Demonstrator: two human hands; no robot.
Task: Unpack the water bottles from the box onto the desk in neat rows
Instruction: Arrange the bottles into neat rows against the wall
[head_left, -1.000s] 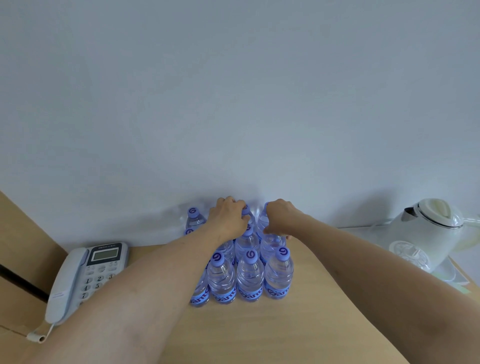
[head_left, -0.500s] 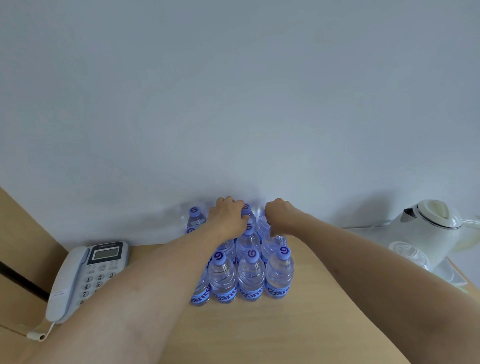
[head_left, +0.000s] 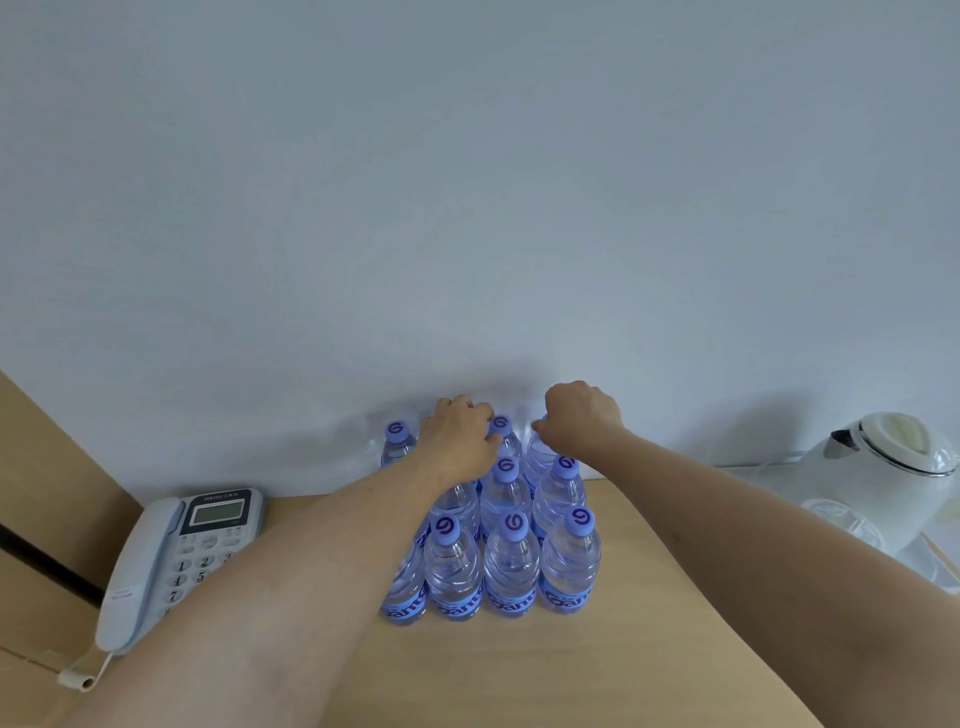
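Several clear water bottles (head_left: 511, 566) with purple caps and blue labels stand upright in tight rows on the tan desk (head_left: 571, 670), back against the wall. My left hand (head_left: 457, 441) is curled over the top of a back-row bottle, which it hides. My right hand (head_left: 582, 421) is curled over the cap of the back-right bottle (head_left: 537, 457). One back-row cap (head_left: 500, 423) shows between the two hands, and another bottle (head_left: 397, 441) stands at the back left. No box is in view.
A grey desk phone (head_left: 171, 561) lies left of the bottles, partly under my left forearm. A white electric kettle (head_left: 883, 467) and a clear glass (head_left: 841, 519) sit at the right. A pale wall (head_left: 467, 208) runs directly behind the bottles.
My hands have drawn a little apart, uncovering the cap between them. My right hand has shifted right and up. The bottles stand as before.
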